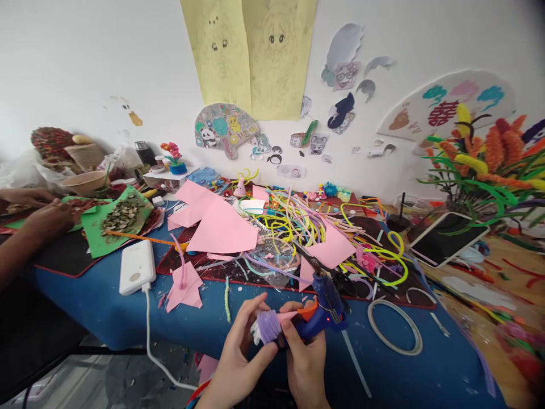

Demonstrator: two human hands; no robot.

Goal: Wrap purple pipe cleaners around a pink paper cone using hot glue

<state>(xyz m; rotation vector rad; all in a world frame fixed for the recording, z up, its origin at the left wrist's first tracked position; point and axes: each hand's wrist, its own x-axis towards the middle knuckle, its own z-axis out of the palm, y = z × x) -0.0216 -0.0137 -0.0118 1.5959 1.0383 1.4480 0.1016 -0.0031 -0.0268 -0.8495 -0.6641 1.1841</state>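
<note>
Near the table's front edge, my left hand point(242, 355) is closed around a small bundle wound with purple fuzzy pipe cleaner point(269, 326); white material pokes out at its left end. My right hand point(304, 360) grips a blue hot glue gun point(327, 301) with an orange trigger point(307, 311) and a small red light lit. Its nozzle points up and away. A pink pointed piece point(287, 317) lies at my right thumb, against the purple bundle. A translucent glue stick point(356, 363) extends below the gun; whether it sits in the gun I cannot tell.
Pink sheets point(223, 227) and tangled yellow pipe cleaners point(395, 272) cover the dark mat. A tape ring point(417, 341) lies at right, by a tablet point(447, 238) and a pipe-cleaner bouquet point(494, 165). A cabled white power bank point(137, 267) is at left. Another person's hands point(49, 218) work beyond.
</note>
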